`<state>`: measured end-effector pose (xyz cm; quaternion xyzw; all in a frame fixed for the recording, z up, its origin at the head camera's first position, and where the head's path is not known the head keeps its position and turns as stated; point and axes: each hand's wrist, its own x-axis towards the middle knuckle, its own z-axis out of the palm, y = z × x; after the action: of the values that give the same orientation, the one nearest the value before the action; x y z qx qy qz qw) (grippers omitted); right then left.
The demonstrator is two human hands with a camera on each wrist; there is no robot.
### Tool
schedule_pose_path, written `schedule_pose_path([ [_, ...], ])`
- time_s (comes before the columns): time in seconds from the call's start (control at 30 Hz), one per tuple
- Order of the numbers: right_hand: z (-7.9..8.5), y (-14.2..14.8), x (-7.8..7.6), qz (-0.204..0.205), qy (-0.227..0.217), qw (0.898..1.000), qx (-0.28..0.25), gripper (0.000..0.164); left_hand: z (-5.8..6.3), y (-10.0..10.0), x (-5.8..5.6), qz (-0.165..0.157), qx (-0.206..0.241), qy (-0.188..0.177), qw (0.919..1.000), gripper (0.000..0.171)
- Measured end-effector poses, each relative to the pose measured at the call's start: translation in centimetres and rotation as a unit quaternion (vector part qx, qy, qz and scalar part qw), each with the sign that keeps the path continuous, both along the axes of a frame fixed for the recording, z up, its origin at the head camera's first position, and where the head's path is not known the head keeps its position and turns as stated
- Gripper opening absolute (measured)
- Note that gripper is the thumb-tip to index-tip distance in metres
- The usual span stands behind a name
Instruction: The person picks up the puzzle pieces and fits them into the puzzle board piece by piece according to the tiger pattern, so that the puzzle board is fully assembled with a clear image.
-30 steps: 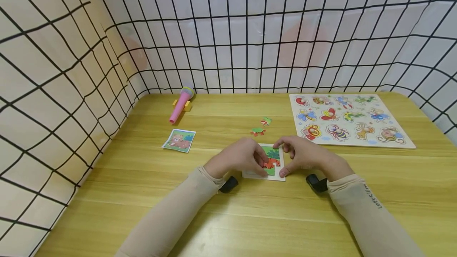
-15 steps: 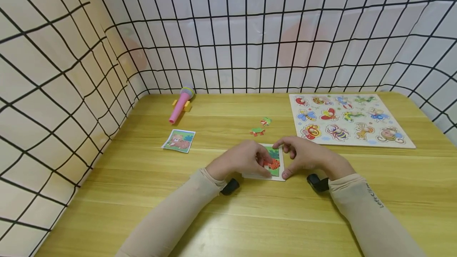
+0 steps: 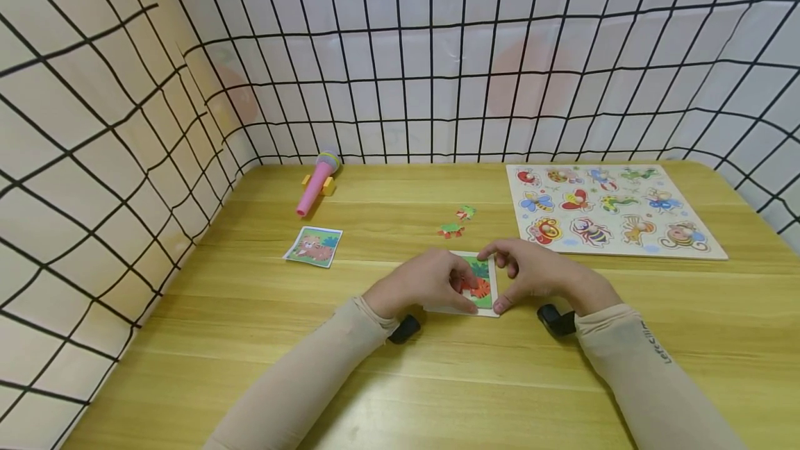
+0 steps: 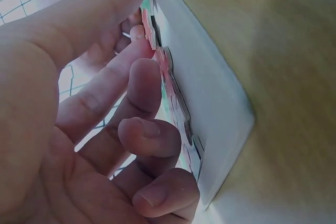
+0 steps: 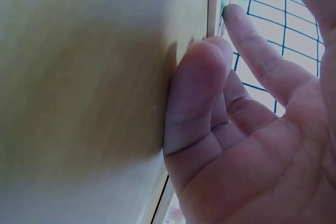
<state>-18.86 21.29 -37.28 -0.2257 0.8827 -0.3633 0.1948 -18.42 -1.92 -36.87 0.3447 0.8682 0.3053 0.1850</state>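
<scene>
Crossing the near table (image 3: 400, 394): two beige sleeves (image 3: 312, 373), the right one carrying dark lettering on its outer side.
Black bands (image 3: 556, 321): one beside each wrist, just below the cuffs.
Left hand (image 3: 425, 280): over the left part of the small tray, thumb and forefinger apart, the forefinger's tip pressed to an orange piece, the other fingers loosely bent.
Right hand (image 3: 540, 276): at the tray's right side, thumb and forefinger spread wide, thumb by the near corner, forefinger at the far one, the rest of the fingers tucked in.
Small puzzle tray (image 3: 494, 282): flat on the table between the two hands, pale-rimmed, its left part hidden from me.
Tiger-striped orange pieces (image 3: 480, 289): inside that rim, on a green picture with a dark teal plant.
Bear card (image 3: 314, 248): lying well off to the left.
Loose pieces (image 3: 451, 230): two, red and green, apart from each other just beyond the tray.
Insect board (image 3: 615, 248): flat at the right, filled with colourful bugs.
Pink toy microphone (image 3: 317, 184): far left, tilted over a yellow block (image 3: 328, 187).
Backdrop (image 3: 415, 54): white, crossed by black grid lines, behind everything.
</scene>
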Motion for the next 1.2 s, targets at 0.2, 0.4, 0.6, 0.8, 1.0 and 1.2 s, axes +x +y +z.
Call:
schedule_pose_path([
  [0.2, -0.09, 0.00, -0.05, 0.001, -0.002, 1.000, 0.002, 0.080, 0.02, 0.20, 0.20, -0.005, -0.004, 0.018, 0.9998, 0.034],
  [0.4, -0.12, -0.02, -0.08, 0.001, 0.001, 1.000, 0.006, 0.080, -0.08, 0.34, 0.27, -0.009, -0.007, 0.023, 0.9997, 0.034],
  [0.6, 0.01, -0.10, 0.04, 0.005, 0.007, 1.000, 0.005, 0.079, -0.04, 0.33, 0.32, -0.015, -0.015, 0.032, 0.9993, 0.028],
  [0.8, 0.10, -0.08, 0.11, 0.008, 0.012, 1.000, 0.004, 0.079, -0.11, 0.36, 0.32, -0.038, -0.014, 0.076, 0.9962, 0.013],
  [1.0, -0.05, 0.04, 0.10, 0.014, 0.023, 1.000, 0.013, 0.078, -0.04, 0.49, 0.38, -0.051, -0.030, 0.114, 0.9918, 0.017],
  [1.2, -0.08, 0.12, 0.00, 0.013, 0.031, 0.999, 0.029, 0.081, 0.03, 0.58, 0.39, -0.055, -0.036, 0.126, 0.9899, 0.019],
])
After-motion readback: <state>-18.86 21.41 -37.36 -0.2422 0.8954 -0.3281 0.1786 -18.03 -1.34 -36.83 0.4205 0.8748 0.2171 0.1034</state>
